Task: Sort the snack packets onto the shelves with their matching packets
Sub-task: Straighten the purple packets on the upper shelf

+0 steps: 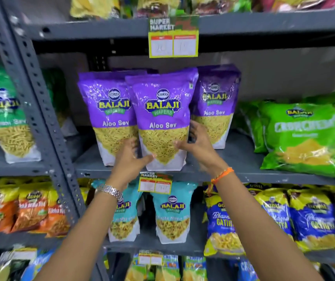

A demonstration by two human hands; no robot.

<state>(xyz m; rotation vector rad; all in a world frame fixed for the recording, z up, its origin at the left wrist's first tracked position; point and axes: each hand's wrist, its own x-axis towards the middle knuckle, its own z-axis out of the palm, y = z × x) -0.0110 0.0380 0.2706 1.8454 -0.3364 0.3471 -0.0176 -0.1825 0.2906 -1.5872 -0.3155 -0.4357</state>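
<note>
At centre frame, front packet: the purple packet [162, 120] stood upright on the middle shelf [233, 157], at its front edge, overlapping two matching purple packets [109, 116] just behind it left and right.
Left hand: the left hand [129, 159] was spread wide, fingers against the packet's lower left corner, not closed round it.
Right hand: the right hand [196, 142] was also spread, thumb on the front face and fingers curled past the right edge; a loose steadying touch, I judged, rather than a firm hold.
Handling: it looked like a soft, glossy stand-up pouch, light and slippery, its fried strands likely to crush if squeezed.
Where to hold: the flat sides near the base or the sealed top band seemed safest, both hands cradling it.
Writing on packet: "BALAJI WAFERS" and "Aloo Sev".
Tag above: the price tag [173, 37] read "SUPER MARKET"; its numbers were too faint to read.
Right of frame: green packets [300, 136] lay tilted on the same shelf, brand badge legible, name blurred.
Lower centre: teal packets [172, 213] marked "BALAJI WAFERS".
Lower right: blue packets [227, 220] showing "GATHIYA" in part.
Lower left: orange packets [30, 211], text unreadable.
</note>
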